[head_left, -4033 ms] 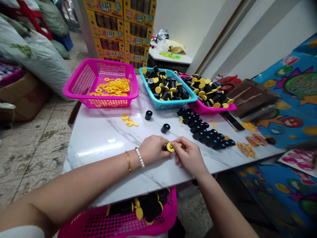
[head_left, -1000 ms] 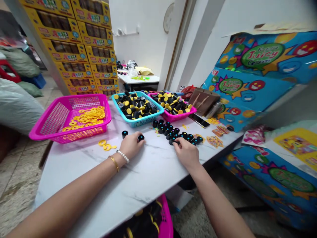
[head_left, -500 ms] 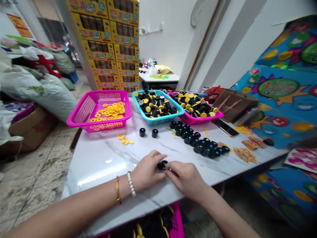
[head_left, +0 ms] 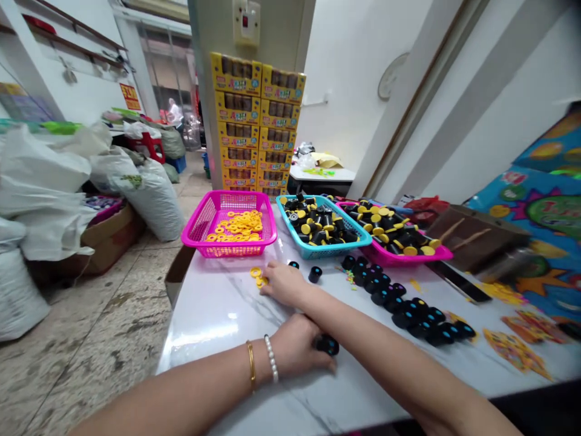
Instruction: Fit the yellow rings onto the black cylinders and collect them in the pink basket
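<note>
Left hand (head_left: 297, 344), ringed at the wrist by a gold metal bangle (head_left: 251, 366) and a white beaded bracelet (head_left: 271, 358), rests low over the white marbled counter (head_left: 213, 357), its fingers curled round a black plastic cylinder with a blue dot (head_left: 327, 345); whether more than 1 is gripped, cannot tell. Right forearm crosses beyond it. Right hand (head_left: 285, 283) sits farther out, fingertips at the flat yellow plastic ring pieces (head_left: 258, 278) on the counter — contact or grip unclear, as the hand hides part of them. Just beside it, 2 loose black cylinders: an upright black cylinder (head_left: 315, 274), and a partly hidden black cylinder (head_left: 294, 264). To the right, a cluster of dotted black cylinders (head_left: 384, 293), with pastel beads (head_left: 350, 277) near its far end. Behind, 3 baskets in a row: a pink lattice basket (head_left: 229, 249) with more yellow rings, a turquoise plastic basket (head_left: 336, 247) and a second pink basket (head_left: 411, 260), both heaped with yellow-capped black cylinders.
</note>
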`<state>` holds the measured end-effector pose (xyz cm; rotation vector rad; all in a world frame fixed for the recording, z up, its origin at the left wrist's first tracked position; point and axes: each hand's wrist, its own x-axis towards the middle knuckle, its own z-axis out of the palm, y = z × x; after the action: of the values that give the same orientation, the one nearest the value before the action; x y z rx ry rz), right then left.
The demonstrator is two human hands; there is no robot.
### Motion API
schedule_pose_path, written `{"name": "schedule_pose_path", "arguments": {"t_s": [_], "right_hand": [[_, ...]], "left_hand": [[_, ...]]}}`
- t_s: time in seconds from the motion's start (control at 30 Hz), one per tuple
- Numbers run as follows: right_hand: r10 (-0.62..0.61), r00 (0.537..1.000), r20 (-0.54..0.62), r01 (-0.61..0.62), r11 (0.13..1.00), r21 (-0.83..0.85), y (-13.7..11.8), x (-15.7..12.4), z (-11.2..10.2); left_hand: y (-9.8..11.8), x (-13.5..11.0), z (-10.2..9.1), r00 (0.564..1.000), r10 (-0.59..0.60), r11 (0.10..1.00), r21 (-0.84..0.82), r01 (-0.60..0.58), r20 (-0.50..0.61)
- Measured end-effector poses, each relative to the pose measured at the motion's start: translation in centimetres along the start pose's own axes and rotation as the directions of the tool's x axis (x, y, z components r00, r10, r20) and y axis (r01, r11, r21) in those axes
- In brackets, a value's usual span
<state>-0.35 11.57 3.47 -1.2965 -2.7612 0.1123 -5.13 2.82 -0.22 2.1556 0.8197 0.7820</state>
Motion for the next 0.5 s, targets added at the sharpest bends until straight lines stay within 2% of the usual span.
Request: {"name": "schedule_pose_path", "arguments": {"t_s": [0.1,0.17,0.33,0.43,0.5], "right_hand": [[-0.049,0.999,0.025,0.05,0.998,-0.027,0.9,-1.1,0.3],[-0.028,0.999,0.035,0.029,0.999,-0.036,2.1,-2.9,-0.1],[0.163,0.987,-0.012,-0.162,0.986,0.044,5.9,-9.5,-0.6],[0.299,0.953,-0.049,-0.293,0.95,0.104,7.5,-14.2,0.0],[0.369,0.926,-0.085,-0.357,0.925,0.13,7.5,-16.9,0.4]], "left_hand": [[0.1,-0.2,-0.1,0.997,0.033,0.997,-0.071,-0.028,0.066],[0.0,-0.3,0.3,0.998,0.0,1.0,-0.028,0.002,0.065],[-0.4,-0.1,1.4,0.996,-0.081,0.997,0.017,0.08,0.034],[-0.8,0.1,1.1,0.981,-0.187,0.981,0.044,0.189,-0.044],[-0.9,0.3,0.7,0.975,-0.217,0.972,0.085,0.22,-0.043]]}}
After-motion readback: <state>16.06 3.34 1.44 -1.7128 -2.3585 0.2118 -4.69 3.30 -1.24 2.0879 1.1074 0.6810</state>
